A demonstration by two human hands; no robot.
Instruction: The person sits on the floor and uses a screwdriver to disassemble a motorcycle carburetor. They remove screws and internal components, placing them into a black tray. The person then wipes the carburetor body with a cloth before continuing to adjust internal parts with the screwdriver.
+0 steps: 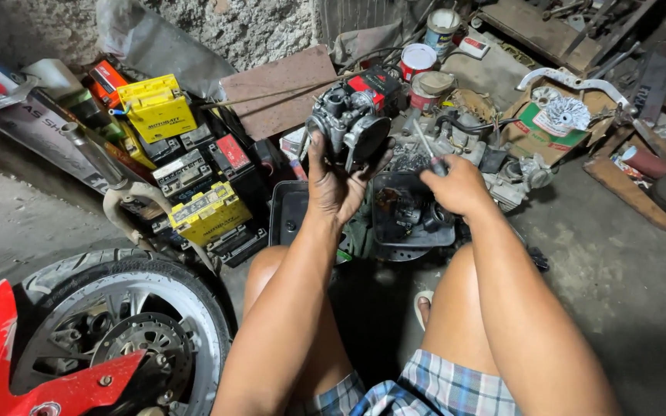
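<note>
Head view, the only one: a carburetor (351, 123) is held up in the left hand (331, 181), fingers wrapped round its lower body from below, thumb on the near side, well above the black tray (395, 223) on the floor. A screwdriver (428, 150) is gripped in the right hand (460, 185), fingers closed tight on the handle, shaft angled up toward the carburetor's side; tip contact cannot be told. Risks as judged: the part is supported one-handed and unbraced, so a slipped tip could be driven into the left palm or fingers. A rounded screw head is likely if the blade is seated at that slant. Loosened small parts could be dropped past the tray into the clutter of batteries (194, 177) and engine parts (495, 166) and lost. Oily skin makes the grip doubtful. The motorcycle wheel (129, 331) sits just beside the left knee, limiting room.
</note>
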